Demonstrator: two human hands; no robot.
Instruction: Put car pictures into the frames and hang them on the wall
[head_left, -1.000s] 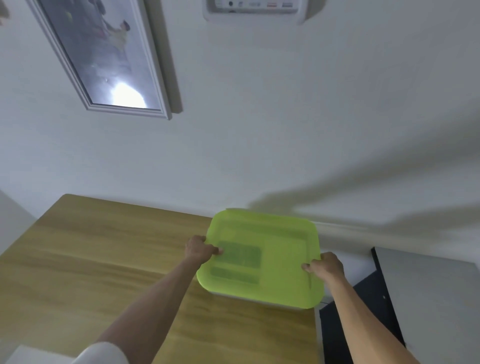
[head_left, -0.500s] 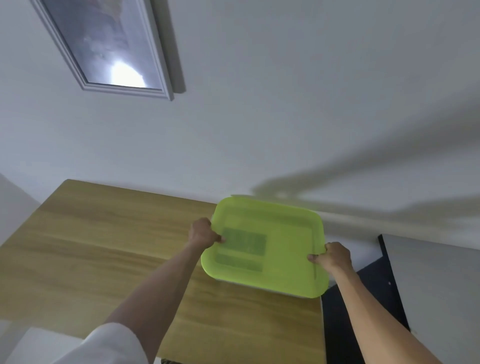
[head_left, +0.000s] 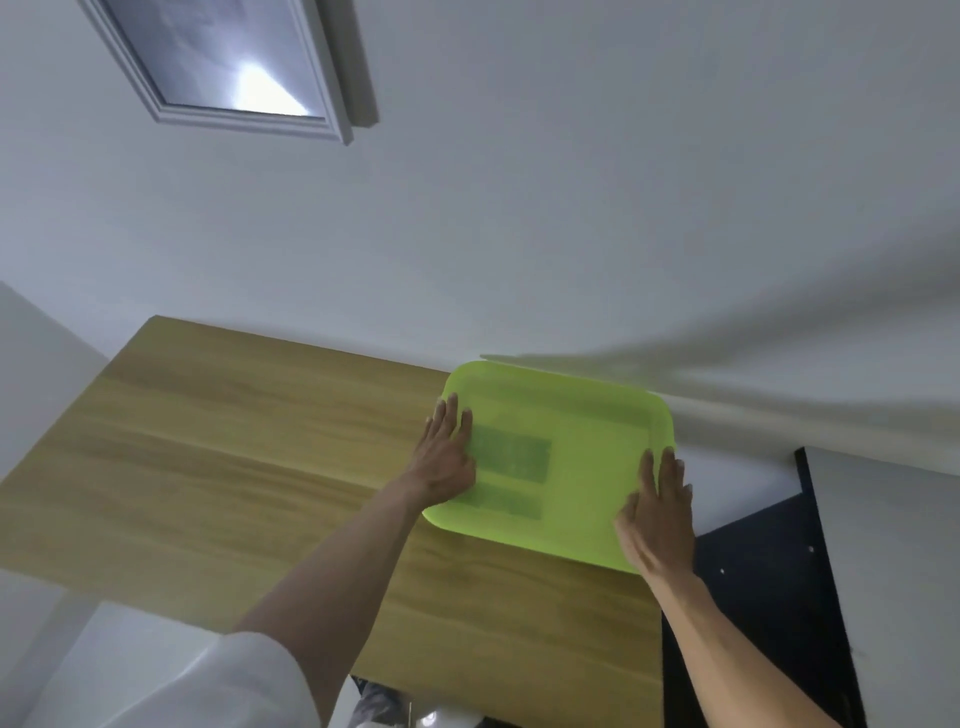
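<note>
Wooden table (head_left: 208, 467): flat hands (head_left: 448, 457) press green lid (head_left: 587, 457).

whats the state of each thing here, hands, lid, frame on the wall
left hand: open, fingers straight, flat on the lid's left edge
right hand: open, fingers straight, flat on the lid's right edge
green lid: lying on a box at the table's far right corner
picture frame: hanging on the wall, glass glaring
wooden table: standing against the wall

Soft dim light; glare patch on picture frame (head_left: 228, 67) glass; long shadows across wall (head_left: 571, 234); wide-angle edge warp
</note>
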